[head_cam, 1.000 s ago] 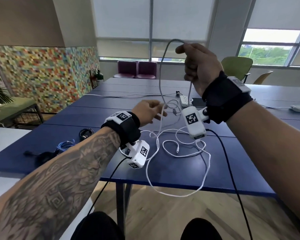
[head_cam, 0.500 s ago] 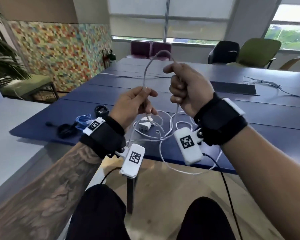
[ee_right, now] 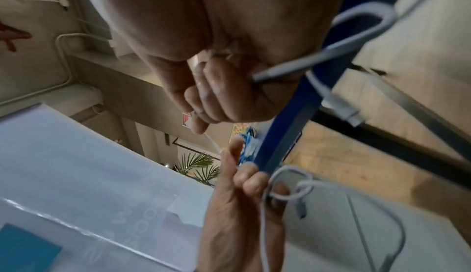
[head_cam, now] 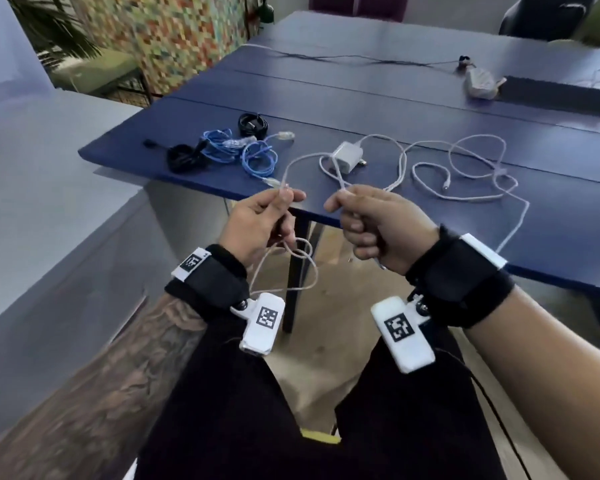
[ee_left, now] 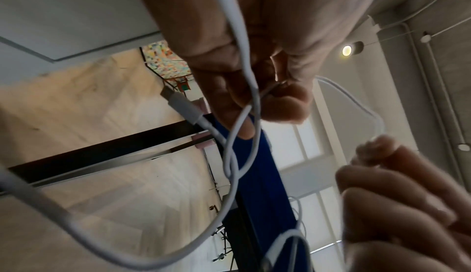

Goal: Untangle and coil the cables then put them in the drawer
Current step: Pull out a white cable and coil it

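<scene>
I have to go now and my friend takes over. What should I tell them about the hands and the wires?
Left hand: pinches the white cable near its plug end; a knotted loop hangs below the fingers.
Right hand: grips the same cable further along.
The rest of the white cable and its white charger lie loose on the blue table. The blue cable and black cables sit near the table's left corner.
Done: nothing coiled yet that I can tell.
Left: undo the knot, coil every cable, put them in the drawer, which is not in view.
</scene>
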A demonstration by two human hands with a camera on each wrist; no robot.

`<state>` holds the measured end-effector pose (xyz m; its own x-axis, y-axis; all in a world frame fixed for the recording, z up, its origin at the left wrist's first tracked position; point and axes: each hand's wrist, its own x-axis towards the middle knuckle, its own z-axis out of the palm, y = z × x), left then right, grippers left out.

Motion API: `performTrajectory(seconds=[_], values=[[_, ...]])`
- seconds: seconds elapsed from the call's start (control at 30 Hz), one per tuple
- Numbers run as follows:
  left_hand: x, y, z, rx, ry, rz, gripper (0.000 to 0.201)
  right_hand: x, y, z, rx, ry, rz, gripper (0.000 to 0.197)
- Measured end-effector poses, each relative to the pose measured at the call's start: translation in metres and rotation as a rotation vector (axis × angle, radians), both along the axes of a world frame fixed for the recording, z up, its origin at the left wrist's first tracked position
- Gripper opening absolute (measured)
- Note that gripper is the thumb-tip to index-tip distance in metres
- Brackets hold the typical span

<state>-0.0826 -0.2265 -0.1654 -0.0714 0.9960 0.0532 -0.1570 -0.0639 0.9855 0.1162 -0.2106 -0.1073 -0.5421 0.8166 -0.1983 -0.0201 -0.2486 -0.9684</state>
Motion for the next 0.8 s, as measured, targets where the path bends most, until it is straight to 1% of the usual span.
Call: performTrajectory(seconds=[0.07, 0.1, 0.2, 0.27, 0.3, 0.33, 0.4, 0.47, 0.57, 0.6, 0.63, 0.7, 0.73, 0.77, 0.8], values=[[0.001, -0.007, -0.009, -0.027, -0.019, 0.014, 0.026, -0.009, -0.011, -0.008, 0.015, 0.002, 0.058, 0.021], [0.002, -0.010, -0.014, -0.040, -0.023, 0.031, 0.026, -0.014, -0.016, -0.011, 0.053, -0.018, 0.086, 0.020], [0.003, -0.014, -0.026, -0.072, 0.012, 0.065, 0.028, -0.027, -0.030, -0.028, 0.228, -0.154, 0.184, 0.017], [0.002, -0.016, -0.033, -0.087, 0.018, 0.051, 0.030, -0.031, -0.035, -0.044, 0.274, -0.262, 0.248, 0.016], [0.001, -0.016, -0.036, -0.095, 0.017, 0.044, 0.030, -0.031, -0.035, -0.053, 0.283, -0.308, 0.250, 0.017], [-0.001, -0.014, -0.040, -0.107, 0.023, 0.041, 0.029, -0.030, -0.034, -0.061, 0.292, -0.343, 0.223, 0.017], [-0.003, -0.013, -0.047, -0.140, 0.040, 0.042, 0.029, -0.027, -0.031, -0.074, 0.301, -0.368, 0.130, 0.012], [-0.002, -0.012, -0.055, -0.169, 0.035, 0.026, 0.026, -0.024, -0.024, -0.085, 0.277, -0.341, 0.007, 0.007], [0.002, -0.014, -0.070, -0.239, 0.039, 0.028, 0.025, -0.018, -0.010, -0.097, 0.235, -0.308, -0.213, 0.010], [0.003, -0.015, -0.074, -0.264, 0.019, 0.029, 0.025, -0.016, -0.006, -0.102, 0.241, -0.316, -0.245, 0.008], [0.005, -0.017, -0.078, -0.286, -0.024, 0.027, 0.025, -0.014, -0.002, -0.110, 0.252, -0.345, -0.236, 0.006], [0.009, -0.017, -0.083, -0.320, -0.151, 0.021, 0.024, -0.011, 0.001, -0.124, 0.273, -0.463, -0.109, 0.017], [0.011, -0.018, -0.085, -0.333, -0.206, 0.026, 0.024, -0.011, -0.001, -0.131, 0.249, -0.496, -0.040, 0.023], [0.013, -0.017, -0.086, -0.344, -0.239, 0.034, 0.023, -0.011, -0.003, -0.139, 0.207, -0.490, 0.002, 0.027], [0.014, -0.016, -0.089, -0.354, -0.259, 0.038, 0.023, -0.012, -0.005, -0.144, 0.169, -0.471, 0.020, 0.026]])
